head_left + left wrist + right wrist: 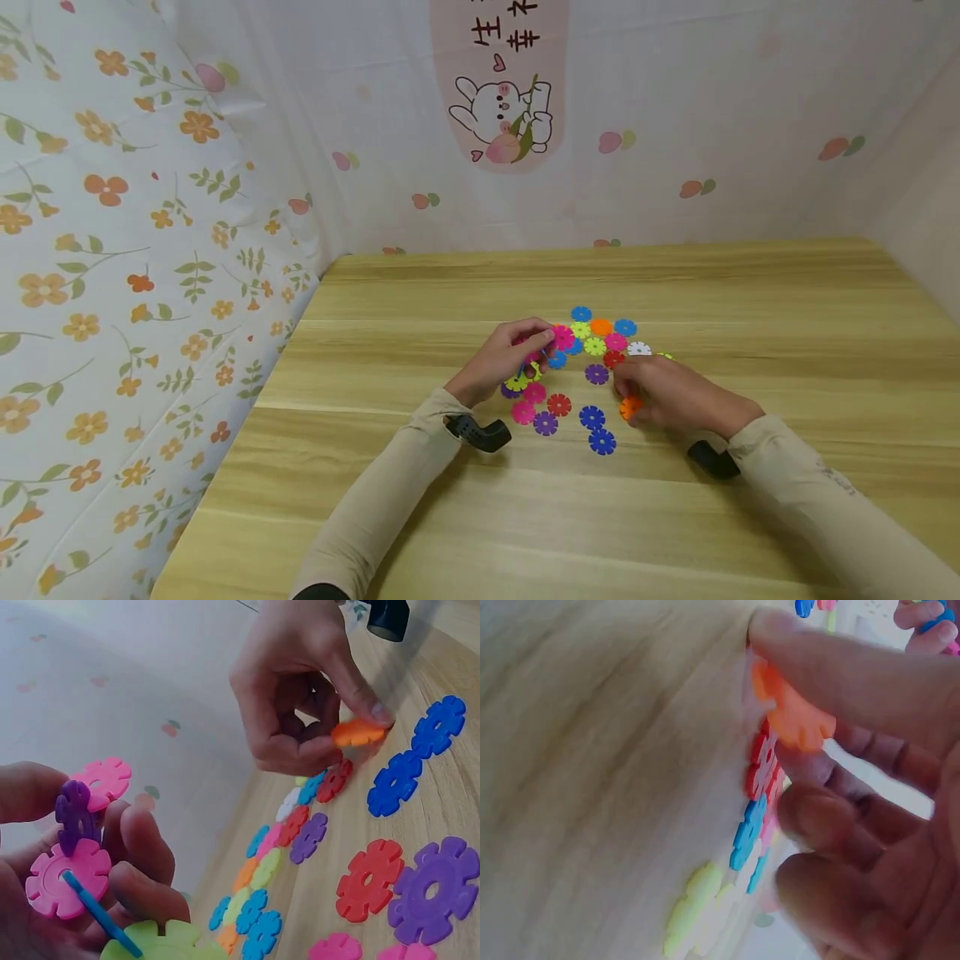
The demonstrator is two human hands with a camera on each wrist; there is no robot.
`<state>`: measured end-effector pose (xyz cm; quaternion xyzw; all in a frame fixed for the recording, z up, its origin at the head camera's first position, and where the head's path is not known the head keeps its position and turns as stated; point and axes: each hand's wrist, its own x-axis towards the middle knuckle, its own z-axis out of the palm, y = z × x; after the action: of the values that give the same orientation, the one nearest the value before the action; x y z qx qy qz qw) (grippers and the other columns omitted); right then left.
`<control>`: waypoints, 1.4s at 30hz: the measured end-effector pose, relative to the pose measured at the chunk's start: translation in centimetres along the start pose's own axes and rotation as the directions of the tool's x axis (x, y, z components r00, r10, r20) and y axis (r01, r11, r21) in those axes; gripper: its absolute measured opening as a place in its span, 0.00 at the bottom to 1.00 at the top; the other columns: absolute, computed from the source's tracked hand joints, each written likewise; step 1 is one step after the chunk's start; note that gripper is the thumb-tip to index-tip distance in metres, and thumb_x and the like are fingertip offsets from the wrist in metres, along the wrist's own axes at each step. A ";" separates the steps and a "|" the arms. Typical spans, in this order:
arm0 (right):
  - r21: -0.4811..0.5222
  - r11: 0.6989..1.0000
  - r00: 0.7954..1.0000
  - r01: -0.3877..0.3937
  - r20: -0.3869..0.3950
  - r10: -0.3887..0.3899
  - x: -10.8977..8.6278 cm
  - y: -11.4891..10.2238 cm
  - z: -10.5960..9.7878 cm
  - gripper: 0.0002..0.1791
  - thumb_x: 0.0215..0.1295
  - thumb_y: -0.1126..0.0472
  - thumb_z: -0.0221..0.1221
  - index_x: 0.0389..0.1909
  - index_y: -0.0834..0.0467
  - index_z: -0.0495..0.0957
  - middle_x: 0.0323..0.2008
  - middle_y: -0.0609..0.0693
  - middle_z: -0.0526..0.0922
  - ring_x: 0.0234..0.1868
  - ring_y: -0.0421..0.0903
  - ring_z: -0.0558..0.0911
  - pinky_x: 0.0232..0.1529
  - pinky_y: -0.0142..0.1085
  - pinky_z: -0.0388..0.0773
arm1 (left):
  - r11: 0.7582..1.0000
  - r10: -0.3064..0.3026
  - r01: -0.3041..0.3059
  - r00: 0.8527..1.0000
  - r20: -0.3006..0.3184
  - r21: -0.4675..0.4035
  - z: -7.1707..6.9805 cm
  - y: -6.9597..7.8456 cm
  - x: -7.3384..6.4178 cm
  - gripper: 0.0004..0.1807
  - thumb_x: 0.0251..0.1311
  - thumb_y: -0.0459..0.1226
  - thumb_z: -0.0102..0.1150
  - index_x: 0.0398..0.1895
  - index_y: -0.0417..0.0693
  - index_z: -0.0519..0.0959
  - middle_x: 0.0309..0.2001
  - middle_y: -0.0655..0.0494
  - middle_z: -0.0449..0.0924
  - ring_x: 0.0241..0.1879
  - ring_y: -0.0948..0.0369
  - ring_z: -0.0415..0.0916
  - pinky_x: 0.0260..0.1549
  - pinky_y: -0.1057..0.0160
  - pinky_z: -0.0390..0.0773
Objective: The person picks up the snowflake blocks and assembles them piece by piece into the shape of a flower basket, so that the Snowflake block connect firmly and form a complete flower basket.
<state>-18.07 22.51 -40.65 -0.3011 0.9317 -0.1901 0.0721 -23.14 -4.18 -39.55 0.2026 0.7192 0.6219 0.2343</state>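
At the wood-grain tabletop [480,517], right fingers [304,755] pinch an orange notched plastic disc [358,733], ideally slots clear; left fingers [154,855] hold linked multicoloured plastic discs [46,886].

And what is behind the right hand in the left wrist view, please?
Behind the right hand are cloth and table; a red disc and a blue disc peek out below it. What it covers there is hidden.

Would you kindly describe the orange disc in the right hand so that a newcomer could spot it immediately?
Over the wooden table, find the right hand. It pinches the orange disc. Being orange and held sets it apart from the nearby red disc and dark blue discs, which lie on the table.
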 end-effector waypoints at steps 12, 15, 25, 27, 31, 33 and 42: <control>0.220 0.973 0.931 0.069 -0.365 0.016 0.5 -0.6 0.1 0.08 0.59 0.74 0.67 0.34 0.58 0.82 0.32 0.50 0.86 0.27 0.37 0.83 0.29 0.26 0.82 | 0.999 -0.038 0.038 0.999 0.001 0.026 0.2 0.1 0.2 0.14 0.77 0.42 0.48 0.53 0.43 0.78 0.46 0.30 0.78 0.36 0.54 0.84 0.34 0.63 0.82; 0.218 0.969 0.860 0.117 -0.510 0.011 1.2 -1.2 0.3 0.08 0.58 0.74 0.67 0.34 0.59 0.82 0.30 0.50 0.86 0.26 0.37 0.82 0.27 0.27 0.81 | 0.999 -0.029 0.029 1.000 -0.002 0.024 0.3 0.2 0.2 0.14 0.77 0.42 0.48 0.53 0.44 0.78 0.46 0.31 0.78 0.35 0.57 0.84 0.39 0.55 0.84; 0.166 0.968 0.653 0.188 -0.757 0.003 2.6 -2.5 1.0 0.09 0.50 0.77 0.71 0.31 0.63 0.85 0.25 0.52 0.85 0.20 0.32 0.76 0.26 0.18 0.73 | 1.000 0.000 0.000 1.000 -0.011 0.023 1.1 0.7 0.6 0.15 0.78 0.44 0.46 0.50 0.45 0.78 0.42 0.34 0.78 0.32 0.62 0.87 0.40 0.47 0.85; 0.122 0.969 0.616 0.214 -0.787 -0.037 2.8 -2.7 1.1 0.10 0.47 0.78 0.72 0.30 0.64 0.86 0.23 0.52 0.84 0.20 0.33 0.74 0.26 0.17 0.73 | 0.999 0.014 -0.014 1.000 -0.022 0.030 1.2 0.8 0.7 0.15 0.78 0.44 0.46 0.50 0.44 0.78 0.40 0.38 0.79 0.31 0.61 0.88 0.39 0.46 0.86; -0.002 0.970 0.540 0.245 -0.830 -0.138 3.1 -3.1 1.4 0.12 0.43 0.79 0.73 0.29 0.65 0.86 0.21 0.53 0.83 0.18 0.38 0.73 0.24 0.21 0.72 | 0.999 0.025 -0.023 0.999 -0.048 0.039 1.3 0.8 0.7 0.15 0.77 0.43 0.47 0.50 0.44 0.80 0.38 0.43 0.81 0.31 0.59 0.88 0.38 0.44 0.86; -0.080 0.968 0.510 0.239 -0.838 -0.195 3.2 -3.3 1.6 0.04 0.53 0.72 0.71 0.29 0.67 0.86 0.21 0.54 0.82 0.17 0.40 0.72 0.22 0.25 0.73 | 0.999 0.019 -0.018 0.999 -0.048 0.035 1.5 0.8 0.6 0.15 0.77 0.43 0.47 0.51 0.44 0.80 0.40 0.40 0.81 0.31 0.59 0.89 0.38 0.44 0.86; -0.129 0.962 0.509 0.241 -0.827 -0.238 3.5 -3.9 1.7 0.13 0.68 0.60 0.63 0.30 0.67 0.86 0.21 0.55 0.81 0.17 0.41 0.73 0.22 0.25 0.73 | 0.997 -0.013 0.012 1.000 -0.014 -0.073 1.8 0.9 0.6 0.17 0.78 0.44 0.44 0.51 0.43 0.79 0.41 0.43 0.80 0.32 0.60 0.88 0.37 0.57 0.84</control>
<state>-18.45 17.04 -40.71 -0.2993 0.8018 -0.3198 -0.4064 -22.55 -2.32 -38.93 0.1850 0.6991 0.6476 0.2402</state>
